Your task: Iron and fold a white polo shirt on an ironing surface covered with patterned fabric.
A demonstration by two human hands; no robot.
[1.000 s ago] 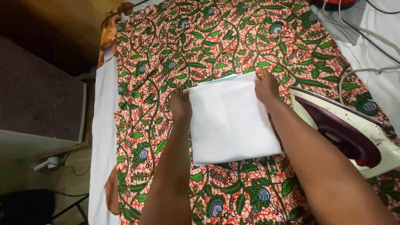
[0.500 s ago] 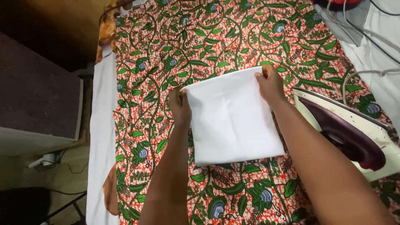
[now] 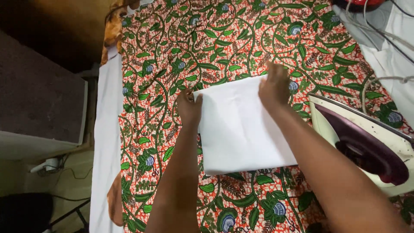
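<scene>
Where hands [image 3: 189,108] meet, white cloth [image 3: 241,129].

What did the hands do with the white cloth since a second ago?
Very little. Both hands stayed on the far corners of the folded white cloth: left hand at its left corner, right hand at its right. The cloth seems to have turned slightly, its right corner farther away now. The iron stayed resting at the right on the patterned fabric.

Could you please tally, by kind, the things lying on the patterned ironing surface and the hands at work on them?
Folded white cloth: 1
Clothes iron, white with a maroon handle: 1
Hands: 2, left hand and right hand, both at the cloth's far edge
Total: 4
</scene>
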